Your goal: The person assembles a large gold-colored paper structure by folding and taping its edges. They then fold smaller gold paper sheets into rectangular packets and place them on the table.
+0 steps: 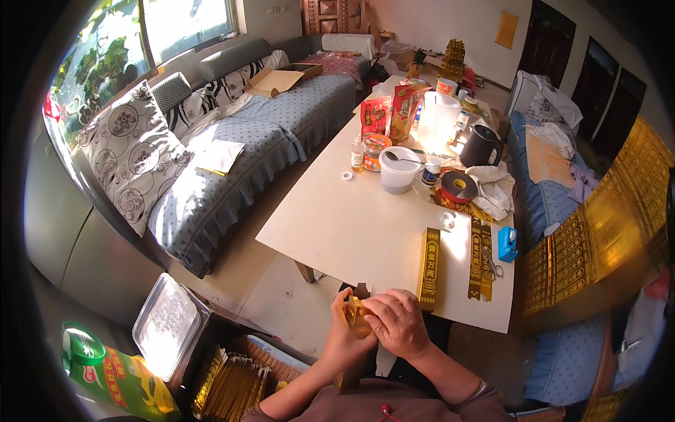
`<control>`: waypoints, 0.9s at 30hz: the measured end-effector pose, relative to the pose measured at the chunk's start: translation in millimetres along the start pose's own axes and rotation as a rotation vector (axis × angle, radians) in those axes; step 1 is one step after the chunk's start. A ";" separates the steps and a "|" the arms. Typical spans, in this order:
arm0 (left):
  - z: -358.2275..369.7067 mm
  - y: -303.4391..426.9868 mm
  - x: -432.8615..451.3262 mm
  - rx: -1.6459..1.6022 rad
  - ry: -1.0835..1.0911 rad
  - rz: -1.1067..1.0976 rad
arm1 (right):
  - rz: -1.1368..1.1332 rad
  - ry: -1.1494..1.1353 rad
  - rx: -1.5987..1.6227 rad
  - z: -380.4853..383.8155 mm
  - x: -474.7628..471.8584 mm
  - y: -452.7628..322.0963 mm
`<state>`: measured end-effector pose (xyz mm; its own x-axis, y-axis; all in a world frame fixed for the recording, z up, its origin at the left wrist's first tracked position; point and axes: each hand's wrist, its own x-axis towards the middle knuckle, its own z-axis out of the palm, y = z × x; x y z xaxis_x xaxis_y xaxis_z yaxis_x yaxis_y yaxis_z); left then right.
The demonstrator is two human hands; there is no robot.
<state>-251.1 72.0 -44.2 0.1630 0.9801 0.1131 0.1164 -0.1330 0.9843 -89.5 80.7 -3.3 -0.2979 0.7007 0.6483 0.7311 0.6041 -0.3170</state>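
Observation:
My left hand [345,332] is wrapped around a gold foil-paper box [358,316], held in front of my chest with its end facing up. The fingers of my right hand [398,324] rest on the end of that box. Its lower part is partly hidden by my hands. Just beyond my right hand, a finished-looking long gold box [431,269] stands or lies along the table's near edge. To its right are flat gold printed strips [475,261], with scissors [491,264] on them and a blue tape dispenser or similar small blue item [507,244] beside them.
The pale table [327,227] holds a white plastic tub [398,171] with a spoon, a roll of dark tape [459,186], a black kettle [481,146] and food packages. Gold sheets [590,237] rise at the right. A box of folded gold pieces [234,385] is at lower left, near a sofa [237,174].

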 end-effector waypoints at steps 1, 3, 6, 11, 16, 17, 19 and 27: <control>0.6 -2.2 -1.7 0.059 0.001 0.047 | 0.008 -0.014 0.003 1.2 -0.5 1.7; 1.8 -9.2 -7.8 0.174 0.004 0.141 | 0.001 -0.007 -0.008 1.6 0.4 1.3; 7.5 -9.2 -14.9 0.299 0.131 0.255 | 0.006 -0.021 -0.006 -0.1 -0.7 0.8; 2.7 2.2 -16.0 0.258 0.115 0.282 | -0.003 -0.024 -0.011 -7.3 5.3 -4.0; -14.8 15.7 -13.9 -0.129 -0.022 -0.006 | -0.029 -0.086 0.155 -15.3 16.8 -10.3; -17.7 19.3 -14.0 -0.176 -0.047 -0.058 | -0.019 -0.095 0.184 -14.5 17.1 -10.0; -20.2 9.5 -14.1 -0.144 -0.054 -0.024 | 0.015 -0.121 0.262 -8.6 14.7 -6.5; -25.2 22.4 -15.0 -0.432 -0.033 -0.039 | 0.486 -0.135 0.790 4.4 6.1 -8.9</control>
<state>-275.6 58.1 -20.4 0.1987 0.9770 0.0774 -0.2962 -0.0154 0.9550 -100.5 81.3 0.4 -0.1738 0.9523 0.2509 0.1796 0.2812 -0.9427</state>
